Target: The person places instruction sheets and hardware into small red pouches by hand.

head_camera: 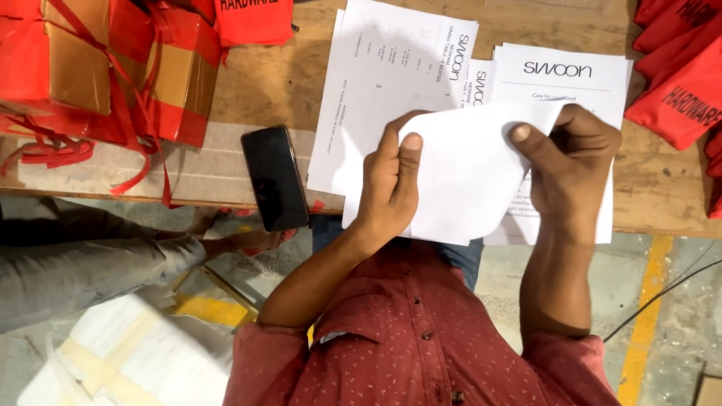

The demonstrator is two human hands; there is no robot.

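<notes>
Both my hands hold a folded white sheet of paper above the near edge of a wooden table. My left hand grips its left edge, thumb pressed on top. My right hand pinches its upper right corner, thumb on the paper. Under the sheet lie two stacks of printed white pages: one stack at the centre, another to the right, partly hidden by my right hand.
A black phone lies at the table edge, left of my hands. Cardboard boxes wrapped in red tape stand at the back left. Red cloth bags lie at the right. Another person's leg and foot show below the table.
</notes>
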